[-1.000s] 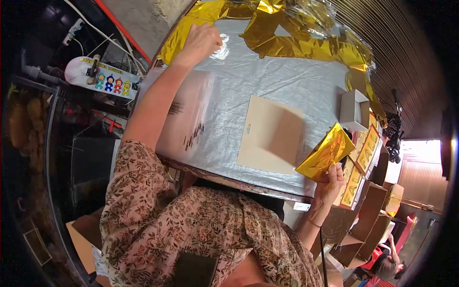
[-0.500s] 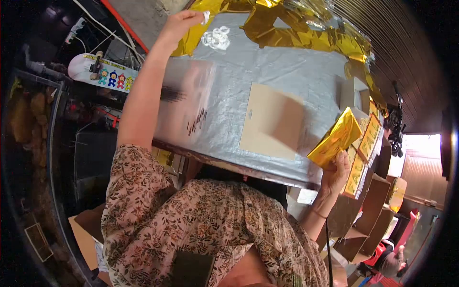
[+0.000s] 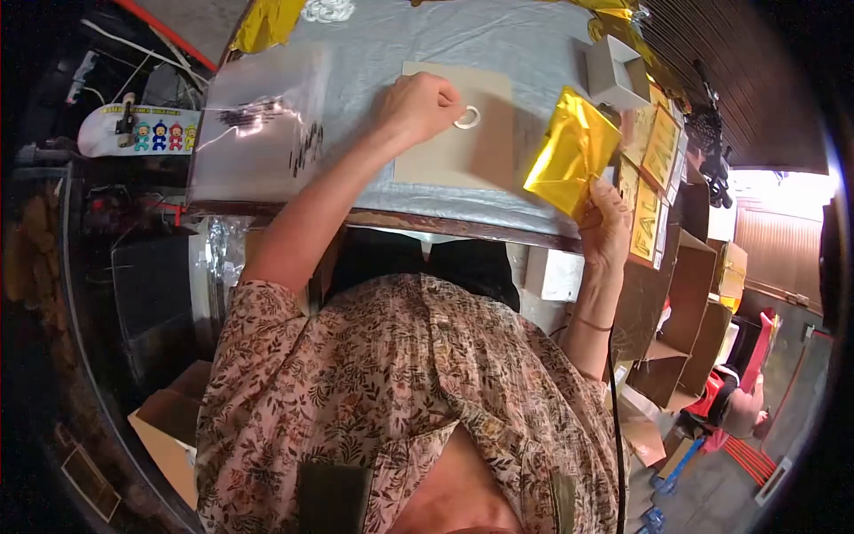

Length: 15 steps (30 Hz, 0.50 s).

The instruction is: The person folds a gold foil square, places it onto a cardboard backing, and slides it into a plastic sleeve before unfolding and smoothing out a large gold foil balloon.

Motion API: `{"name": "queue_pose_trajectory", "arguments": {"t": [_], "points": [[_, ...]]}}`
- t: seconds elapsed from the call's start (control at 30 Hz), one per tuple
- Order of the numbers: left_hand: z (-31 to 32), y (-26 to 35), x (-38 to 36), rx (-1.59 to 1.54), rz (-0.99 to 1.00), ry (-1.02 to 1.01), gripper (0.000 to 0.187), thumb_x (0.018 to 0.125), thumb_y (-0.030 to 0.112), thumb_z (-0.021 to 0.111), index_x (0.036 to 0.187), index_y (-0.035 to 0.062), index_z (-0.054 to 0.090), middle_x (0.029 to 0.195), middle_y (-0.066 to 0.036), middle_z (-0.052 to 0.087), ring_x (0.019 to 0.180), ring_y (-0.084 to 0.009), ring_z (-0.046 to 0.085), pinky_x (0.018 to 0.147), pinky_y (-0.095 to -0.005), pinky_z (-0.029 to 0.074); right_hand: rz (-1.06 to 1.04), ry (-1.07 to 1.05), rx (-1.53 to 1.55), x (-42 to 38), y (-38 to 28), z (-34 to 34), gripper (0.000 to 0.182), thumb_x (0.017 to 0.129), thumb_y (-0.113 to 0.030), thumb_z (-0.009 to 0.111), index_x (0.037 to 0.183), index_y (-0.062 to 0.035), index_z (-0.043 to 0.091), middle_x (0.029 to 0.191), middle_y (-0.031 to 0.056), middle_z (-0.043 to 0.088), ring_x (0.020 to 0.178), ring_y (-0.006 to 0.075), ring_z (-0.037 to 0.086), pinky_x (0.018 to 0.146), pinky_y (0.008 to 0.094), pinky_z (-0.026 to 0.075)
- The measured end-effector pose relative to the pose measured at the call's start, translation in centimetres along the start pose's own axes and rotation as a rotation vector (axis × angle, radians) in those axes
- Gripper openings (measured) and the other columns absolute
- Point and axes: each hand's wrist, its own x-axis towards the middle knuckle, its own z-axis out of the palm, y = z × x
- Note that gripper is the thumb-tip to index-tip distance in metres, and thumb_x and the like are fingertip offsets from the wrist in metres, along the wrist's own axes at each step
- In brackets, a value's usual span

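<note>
"What am I holding?"
"Your left grip is pinching the white ring over the beige card. Your right grip is pinching the gold foil packet, right of it."
"Technique?"
"Ideally, you're pinching lightly, not creasing foil."

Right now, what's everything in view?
Table: one, silver-covered, centre
Card: one, tan, on table
Ring: one, white, over card
Ring pile: uncounted, white, table's far left
Foil piece: one, gold, over table's right
Draped foil: several, gold, far corners
Open box: one, pale grey, table's right
Plastic sheets: count unclear, clear, table's left
Skateboard: one, white, left
FALL packs: several, gold-lettered, right
Cartons: several, brown, right and lower left
Other person: one, background right
Left hand: one, bare, holding ring
Right hand: one, bare, holding foil piece
</note>
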Motion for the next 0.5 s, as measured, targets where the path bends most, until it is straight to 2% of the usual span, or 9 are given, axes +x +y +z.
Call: {"name": "queue_pose_trajectory", "arguments": {"t": [0.07, 0.13, 0.17, 0.2, 0.27, 0.3, 0.37, 0.4, 0.5], "points": [[-0.1, -1.2, -0.4, -0.031, 0.008, 0.024, 0.031, 0.088, 0.027, 0.076, 0.109, 0.004, 0.075, 0.104, -0.014, 0.078, 0.092, -0.0219, 0.075, 0.08, -0.0331, 0.057, 0.014, 0.027, -0.033, 0.3, 0.1, 0.0, 0.016, 0.099, -0.017, 0.069, 0.107, -0.0024, 0.07, 0.091, 0.0, 0.07, 0.076, 0.0105, 0.063, 0.071, 0.0255, 0.051], [-1.5, -2.9, -1.3, 0.113, 0.356, 0.285, 0.037, 0.087, 0.031, 0.078, 0.114, 0.0046, 0.075, 0.114, -0.014, 0.076, 0.1, -0.0235, 0.074, 0.084, -0.0322, 0.056, 0.051, 0.073, -0.072, 0.0, -0.1, 2.0, 0.016, 0.099, -0.018, 0.069, 0.105, -0.0032, 0.07, 0.087, -0.0012, 0.067, 0.073, 0.0101, 0.061, 0.069, 0.0246, 0.05], [-2.5, -3.7, -1.5, 0.206, 0.322, 0.147, 0.063, 0.082, 0.042, 0.082, 0.132, 0.0074, 0.067, 0.137, -0.014, 0.066, 0.127, -0.0276, 0.062, 0.104, -0.0406, 0.047, 0.057, 0.071, -0.105, 0.0, -0.1, 2.7, 0.016, 0.098, -0.019, 0.071, 0.104, -0.0038, 0.07, 0.085, -0.0015, 0.066, 0.071, 0.0096, 0.059, 0.066, 0.0241, 0.046], [-3.0, -4.3, -2.2, 0.203, 0.321, 0.145, 0.063, 0.082, 0.042, 0.082, 0.132, 0.0074, 0.067, 0.137, -0.014, 0.066, 0.127, -0.0276, 0.062, 0.104, -0.0406, 0.047, 0.059, 0.073, -0.107, 0.5, 0.0, 2.6, 0.016, 0.098, -0.019, 0.071, 0.104, -0.0038, 0.07, 0.085, -0.0015, 0.066, 0.071, 0.0096, 0.059, 0.066, 0.0241, 0.046], [-3.3, -5.1, -3.7, 0.444, 0.377, 0.099, 0.098, 0.074, 0.058, 0.084, 0.152, 0.011, 0.048, 0.155, -0.013, 0.05, 0.148, -0.0314, 0.04, 0.119, -0.0521, 0.027, 0.177, -0.042, -0.221, 1.7, 0.4, 2.4, 0.017, 0.096, -0.021, 0.071, 0.102, -0.0047, 0.07, 0.082, -0.0026, 0.063, 0.067, 0.0088, 0.056, 0.061, 0.0241, 0.041], [-3.1, -5.4, -4.0, 0.438, 0.379, 0.096, 0.098, 0.074, 0.058, 0.084, 0.152, 0.011, 0.048, 0.155, -0.013, 0.05, 0.148, -0.0314, 0.04, 0.119, -0.0521, 0.027, 0.182, 0.008, -0.247, 1.6, 0.4, 4.6, 0.016, 0.095, -0.022, 0.072, 0.098, -0.0069, 0.069, 0.078, -0.0035, 0.06, 0.065, 0.0083, 0.052, 0.059, 0.0246, 0.037], [-2.7, -6.2, -4.3, 0.452, 0.334, 0.012, 0.128, 0.063, 0.073, 0.083, 0.162, 0.0137, 0.029, 0.164, -0.014, 0.036, 0.156, -0.033, 0.022, 0.122, -0.0578, 0.011, 0.231, -0.029, -0.259, 2.9, 1.2, 5.6, 0.016, 0.095, -0.023, 0.072, 0.098, -0.0071, 0.069, 0.079, -0.0036, 0.06, 0.065, 0.008, 0.052, 0.058, 0.0243, 0.037], [-2.6, -6.3, -4.5, 0.443, 0.335, 0.012, 0.128, 0.063, 0.073, 0.083, 0.162, 0.0137, 0.029, 0.164, -0.014, 0.036, 0.156, -0.033, 0.022, 0.122, -0.0578, 0.011, 0.28, -0.072, -0.265, 3.7, 1.5, 6.2, 0.016, 0.095, -0.023, 0.072, 0.097, -0.0073, 0.069, 0.079, -0.0037, 0.06, 0.065, 0.0076, 0.051, 0.058, 0.024, 0.037], [-2.4, -6.2, -4.8, 0.452, 0.341, 0.035, 0.133, 0.06, 0.077, 0.083, 0.162, 0.0126, 0.028, 0.164, -0.016, 0.035, 0.156, -0.0325, 0.024, 0.122, -0.0562, 0.014, 0.334, 0.004, -0.322, 5.4, 2.2, 8.1, 0.012, 0.093, -0.017, 0.073, 0.094, -0.0051, 0.072, 0.076, -0.0015, 0.064, 0.059, 0.0075, 0.051, 0.053, 0.0231, 0.036]]}}
